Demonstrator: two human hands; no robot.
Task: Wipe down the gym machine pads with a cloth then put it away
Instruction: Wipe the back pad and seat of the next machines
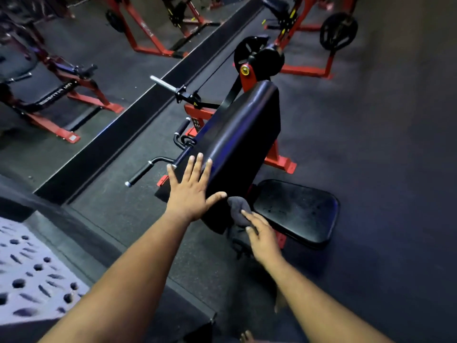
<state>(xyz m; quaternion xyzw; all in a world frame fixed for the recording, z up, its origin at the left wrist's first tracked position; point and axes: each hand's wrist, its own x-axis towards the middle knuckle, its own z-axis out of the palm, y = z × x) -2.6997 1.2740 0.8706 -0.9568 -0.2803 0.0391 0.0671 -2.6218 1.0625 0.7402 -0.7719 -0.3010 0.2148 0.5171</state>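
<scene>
Dark speckled rubber flooring (371, 149) runs under everything you see, with a long wall mirror (74, 78) on your left reflecting red steel machine frames. Straight ahead stands a red-framed preacher-curl style machine with a long, sloping black vinyl arm pad (244, 134) and, lower and to the right, a flat black vinyl seat pad (296, 211) with rounded corners. Beside the arm pad's left edge sits a black curl handle with foam grips (158, 162), and a chrome weight peg (162, 82) juts out higher up. Near the top of the machine hangs a round black weight plate (257, 55); another black plate (338, 30) rests on a red frame farther back on the right.

Your left hand (191, 191) lies flat with fingers spread and straight against the lower left edge of the sloping arm pad, thumb stretched toward the pad's bottom corner, gripping nothing. Your right hand (262, 233) grasps a dark grey bunched cloth (237, 209), fingers curled around it, with the index finger extended along the fabric. That cloth sits just below the arm pad's lower end, between it and the seat pad, near your left thumb; part of it hangs beneath your palm. At the lower left lies a pale perforated platform (29, 268).
</scene>
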